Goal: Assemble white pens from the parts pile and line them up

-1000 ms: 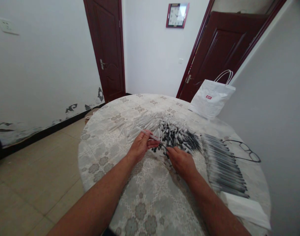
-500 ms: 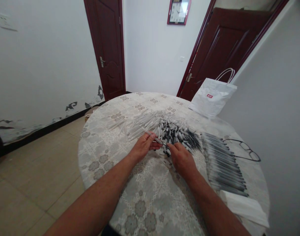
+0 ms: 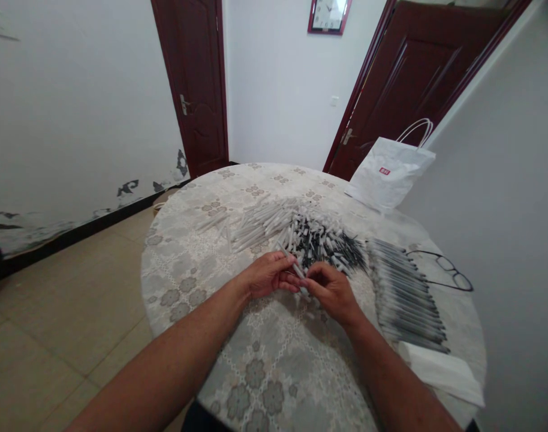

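My left hand [image 3: 276, 274] is closed on a slim whitish pen barrel [image 3: 296, 268], which slants down to the right. The fingers of my right hand [image 3: 332, 291] pinch at the lower end of that barrel; what exactly sits between them is too small to make out. Just beyond both hands lies a heap of white pen barrels [image 3: 267, 222]. Beside it, to the right, are many black and white pen parts [image 3: 321, 240], with thin dark refills [image 3: 355, 252] at their right edge.
A row of assembled-looking pens [image 3: 406, 294] lies at the right, with eyeglasses [image 3: 449, 270] beyond it. White folded paper [image 3: 445, 372] is near the table's right front edge. A white paper bag [image 3: 391, 174] stands at the back right of the round, cloth-covered table [image 3: 256, 384].
Both hands have come slightly nearer to me and closer together. My right fingers now meet the lower end of the barrel, where a dark thin piece showed before. The view has tilted down a little.
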The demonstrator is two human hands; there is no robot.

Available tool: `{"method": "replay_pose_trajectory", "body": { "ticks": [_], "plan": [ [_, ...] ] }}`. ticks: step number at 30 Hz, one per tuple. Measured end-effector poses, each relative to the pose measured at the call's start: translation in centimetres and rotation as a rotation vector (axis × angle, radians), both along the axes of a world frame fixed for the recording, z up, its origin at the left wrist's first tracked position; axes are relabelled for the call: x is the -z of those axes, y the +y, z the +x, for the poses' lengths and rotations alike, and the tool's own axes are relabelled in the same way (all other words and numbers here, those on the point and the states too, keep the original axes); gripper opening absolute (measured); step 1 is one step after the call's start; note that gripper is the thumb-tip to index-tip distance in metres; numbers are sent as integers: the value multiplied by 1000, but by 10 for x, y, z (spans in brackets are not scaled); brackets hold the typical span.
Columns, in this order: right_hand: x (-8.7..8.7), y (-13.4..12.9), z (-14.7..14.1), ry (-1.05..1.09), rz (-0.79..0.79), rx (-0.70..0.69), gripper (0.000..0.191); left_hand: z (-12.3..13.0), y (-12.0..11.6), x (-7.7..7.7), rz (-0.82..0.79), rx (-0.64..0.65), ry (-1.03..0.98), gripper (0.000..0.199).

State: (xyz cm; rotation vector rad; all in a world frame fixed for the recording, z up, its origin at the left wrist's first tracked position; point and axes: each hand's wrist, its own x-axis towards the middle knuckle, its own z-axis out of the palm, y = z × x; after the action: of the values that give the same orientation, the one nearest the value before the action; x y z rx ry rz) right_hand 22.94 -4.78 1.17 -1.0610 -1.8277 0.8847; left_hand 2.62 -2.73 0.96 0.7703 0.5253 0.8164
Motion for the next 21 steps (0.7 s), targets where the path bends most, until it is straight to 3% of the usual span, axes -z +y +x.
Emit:
{"method": "replay_pose_trajectory", "body": {
  "ticks": [3, 6, 9, 13, 17, 21],
  "plan": [
    [3, 3, 3, 106, -135, -45, 27, 0, -2, -3, -23, -11, -42, 21],
    [1, 9, 13, 134, -111, 71, 28, -3, 2, -6, -61, -157, -128, 16],
    [-4, 19, 32, -140, 79, 244, 24, -9, 12, -7, -120, -357, -206, 13],
    [-3, 30, 54, -589, 249, 143, 15, -15, 21, -6, -180, -546, -242, 16],
    [1, 26, 46, -691, 286, 30, 19, -13, 22, -5, -152, -593, -228, 14],
    [5, 17, 20, -854, 298, 13, 23, -11, 21, -5, -120, -593, -211, 14]
  ]
}}
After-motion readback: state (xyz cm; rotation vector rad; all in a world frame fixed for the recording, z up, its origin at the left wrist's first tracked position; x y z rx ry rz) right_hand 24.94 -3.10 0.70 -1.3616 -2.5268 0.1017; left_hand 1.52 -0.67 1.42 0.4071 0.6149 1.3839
